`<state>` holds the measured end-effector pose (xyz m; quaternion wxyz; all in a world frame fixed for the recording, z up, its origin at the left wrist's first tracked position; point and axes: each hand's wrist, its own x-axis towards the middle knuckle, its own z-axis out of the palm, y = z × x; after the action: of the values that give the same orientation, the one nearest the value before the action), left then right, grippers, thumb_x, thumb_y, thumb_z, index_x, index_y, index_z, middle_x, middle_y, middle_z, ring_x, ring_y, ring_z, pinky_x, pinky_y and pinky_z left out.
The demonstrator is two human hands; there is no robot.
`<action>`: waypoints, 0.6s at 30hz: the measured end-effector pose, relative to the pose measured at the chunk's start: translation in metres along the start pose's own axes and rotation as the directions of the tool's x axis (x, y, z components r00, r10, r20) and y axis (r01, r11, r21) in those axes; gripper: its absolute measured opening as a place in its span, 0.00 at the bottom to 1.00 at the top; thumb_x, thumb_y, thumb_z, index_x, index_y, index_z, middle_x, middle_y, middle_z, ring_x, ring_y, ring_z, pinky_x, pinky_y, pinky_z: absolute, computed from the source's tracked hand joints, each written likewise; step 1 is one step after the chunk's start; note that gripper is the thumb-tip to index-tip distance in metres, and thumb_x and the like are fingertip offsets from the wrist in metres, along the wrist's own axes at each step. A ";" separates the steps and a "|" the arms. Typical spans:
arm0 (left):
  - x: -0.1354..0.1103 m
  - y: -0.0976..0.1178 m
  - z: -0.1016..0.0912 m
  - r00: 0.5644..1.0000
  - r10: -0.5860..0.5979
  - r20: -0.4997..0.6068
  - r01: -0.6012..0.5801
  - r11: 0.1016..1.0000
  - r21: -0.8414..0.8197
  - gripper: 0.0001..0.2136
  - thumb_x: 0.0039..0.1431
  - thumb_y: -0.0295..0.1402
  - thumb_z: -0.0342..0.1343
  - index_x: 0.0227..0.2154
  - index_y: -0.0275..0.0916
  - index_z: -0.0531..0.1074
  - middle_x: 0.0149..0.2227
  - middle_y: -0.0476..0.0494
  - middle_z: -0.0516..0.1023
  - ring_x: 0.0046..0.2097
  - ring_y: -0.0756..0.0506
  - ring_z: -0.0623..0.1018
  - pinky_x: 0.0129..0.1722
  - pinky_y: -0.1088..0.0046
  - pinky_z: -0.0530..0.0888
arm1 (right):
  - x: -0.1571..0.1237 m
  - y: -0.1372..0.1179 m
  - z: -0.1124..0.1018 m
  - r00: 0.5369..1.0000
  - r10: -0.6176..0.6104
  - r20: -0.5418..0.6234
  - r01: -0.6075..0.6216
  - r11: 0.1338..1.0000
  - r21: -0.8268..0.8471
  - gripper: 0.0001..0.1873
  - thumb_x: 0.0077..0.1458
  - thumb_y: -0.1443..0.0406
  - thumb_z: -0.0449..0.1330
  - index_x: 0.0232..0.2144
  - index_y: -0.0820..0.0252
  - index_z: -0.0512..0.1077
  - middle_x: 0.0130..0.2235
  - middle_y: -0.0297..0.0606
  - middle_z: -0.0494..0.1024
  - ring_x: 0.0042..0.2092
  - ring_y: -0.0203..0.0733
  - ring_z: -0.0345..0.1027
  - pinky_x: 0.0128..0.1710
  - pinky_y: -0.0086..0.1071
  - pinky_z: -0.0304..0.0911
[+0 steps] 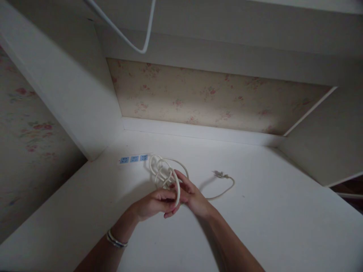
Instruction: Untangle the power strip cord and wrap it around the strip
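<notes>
Two-handed, holds a loose coil of cream-white, round power cable (178,184) over a smooth white tabletop (269,226). Pinches a front loop between curled fingers and thumb of the bare left hand (157,204); closes the bare right hand (193,194) on strands just beside, with some fingertips hidden. Wears a silver-coloured metal bracelet (116,240) on the left wrist. Has, flat to the coil's left, a slim white power strip with three blue socket blocks (134,158), and, well apart to the right, a pale pronged plug (219,174) on a thin curving lead (231,187).
</notes>
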<state>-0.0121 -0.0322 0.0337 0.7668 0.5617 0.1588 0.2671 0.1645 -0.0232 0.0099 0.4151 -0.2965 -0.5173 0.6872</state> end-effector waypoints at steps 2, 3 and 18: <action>0.000 0.000 0.000 1.000 0.009 0.023 -0.007 0.998 -0.068 0.15 0.57 0.38 0.57 0.45 0.37 0.72 0.25 0.51 0.63 0.23 0.53 0.62 0.24 0.75 0.56 | 0.000 -0.003 -0.002 0.998 -0.051 -0.047 0.048 0.997 -0.052 0.35 0.49 0.54 0.66 0.58 0.44 0.60 0.50 0.37 0.69 0.40 0.37 0.68 0.39 0.34 0.66; 0.001 0.001 0.001 1.000 0.009 0.027 -0.007 0.995 -0.095 0.15 0.57 0.37 0.56 0.46 0.38 0.71 0.25 0.50 0.63 0.23 0.53 0.62 0.24 0.74 0.55 | 0.000 -0.005 -0.002 0.996 -0.068 -0.058 0.063 0.994 -0.084 0.34 0.49 0.54 0.66 0.58 0.44 0.61 0.51 0.37 0.69 0.41 0.38 0.68 0.41 0.34 0.65; 0.001 -0.002 -0.003 0.921 0.211 -0.327 -0.285 0.938 -0.196 0.18 0.58 0.47 0.53 0.23 0.36 0.70 0.16 0.52 0.59 0.22 0.52 0.59 0.28 0.71 0.59 | 0.007 -0.013 -0.006 0.881 -0.033 -0.471 -0.005 0.997 -0.080 0.23 0.53 0.47 0.58 0.39 0.58 0.73 0.32 0.37 0.72 0.34 0.39 0.66 0.28 0.29 0.65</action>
<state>-0.0122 -0.0297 0.0311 0.7553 0.4335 0.1673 0.4622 0.1700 -0.0127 0.0206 0.5213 -0.4672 -0.4294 0.5705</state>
